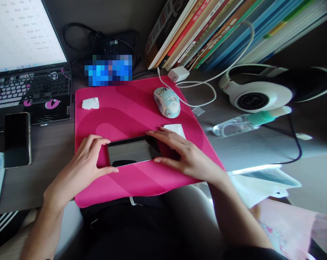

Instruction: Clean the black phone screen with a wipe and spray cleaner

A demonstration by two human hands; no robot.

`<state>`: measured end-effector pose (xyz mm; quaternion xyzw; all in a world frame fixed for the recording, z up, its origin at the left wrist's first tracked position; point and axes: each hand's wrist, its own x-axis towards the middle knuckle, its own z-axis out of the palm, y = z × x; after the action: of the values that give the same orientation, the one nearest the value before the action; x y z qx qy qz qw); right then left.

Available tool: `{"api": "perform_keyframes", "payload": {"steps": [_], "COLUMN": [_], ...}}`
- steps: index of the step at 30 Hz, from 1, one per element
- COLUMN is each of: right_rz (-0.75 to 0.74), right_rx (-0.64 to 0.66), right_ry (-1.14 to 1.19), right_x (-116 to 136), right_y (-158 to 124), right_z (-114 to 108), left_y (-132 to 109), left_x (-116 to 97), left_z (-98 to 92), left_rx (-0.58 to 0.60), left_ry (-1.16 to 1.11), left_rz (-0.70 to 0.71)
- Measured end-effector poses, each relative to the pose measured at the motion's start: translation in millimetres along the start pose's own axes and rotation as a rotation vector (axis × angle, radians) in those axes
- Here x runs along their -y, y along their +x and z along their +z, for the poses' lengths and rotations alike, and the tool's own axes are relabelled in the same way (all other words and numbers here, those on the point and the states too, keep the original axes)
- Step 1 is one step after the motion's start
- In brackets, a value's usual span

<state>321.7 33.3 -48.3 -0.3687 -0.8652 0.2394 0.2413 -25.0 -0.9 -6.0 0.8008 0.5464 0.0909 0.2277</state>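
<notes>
A black phone lies sideways on the pink mat, its dark screen facing up with a pale reflection. My left hand has its thumb and fingers around the phone's left end. Round the right end are the thumb and fingers of my right hand, touching its edges. Between them the two hands hold the phone by its ends. A white folded paper sits partly behind my right hand, and another white scrap is at the mat's upper left.
A patterned mouse is on the mat. Left are an open laptop and a second phone. A white charger with its cable, a clear spray bottle, white headphones and a row of books stand right and behind.
</notes>
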Motion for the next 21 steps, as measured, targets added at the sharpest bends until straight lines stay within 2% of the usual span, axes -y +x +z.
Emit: {"api": "perform_keyframes", "payload": {"steps": [21], "right_rz": [0.033], "right_rx": [0.003], "right_ry": [0.025], "right_x": [0.7], "right_y": [-0.2], "right_z": [-0.8], "left_y": [1.4], "left_x": [0.1], "left_z": [-0.2], "left_rx": [-0.024], "left_ry": [0.053], "left_rz": [0.052]}}
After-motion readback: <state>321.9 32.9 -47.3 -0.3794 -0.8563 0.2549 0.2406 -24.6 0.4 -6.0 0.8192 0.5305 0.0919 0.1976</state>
